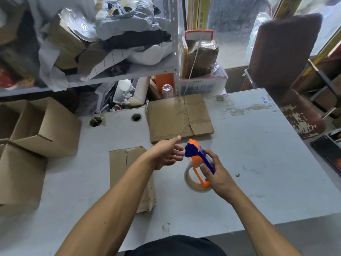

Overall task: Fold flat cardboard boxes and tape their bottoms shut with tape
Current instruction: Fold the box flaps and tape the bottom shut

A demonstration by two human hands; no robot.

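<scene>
While the right hand [218, 171] grips an orange-and-blue plastic tape dispenser [198, 163] loaded with a roll of clear packing tape, the left hand [167, 154] reaches toward the dispenser's blue cutting head with fingers loose and spread, holding nothing. A narrow brown cardboard box [129, 174], standing on the grey worktable [258, 154] beneath the left forearm, shows a strip of tape along its upward face (apparently the bottom seam, though the arm hides part of it). A stack of flat, unfolded cardboard blanks [180, 119] lies farther back on the table, well apart from the hands, and several folded brown cartons [42, 126] sit open at the table's left edge. The step in hand appears to be the taping of a box bottom; the next move likely calls for the left hand to find and draw out the tape's free end.
</scene>
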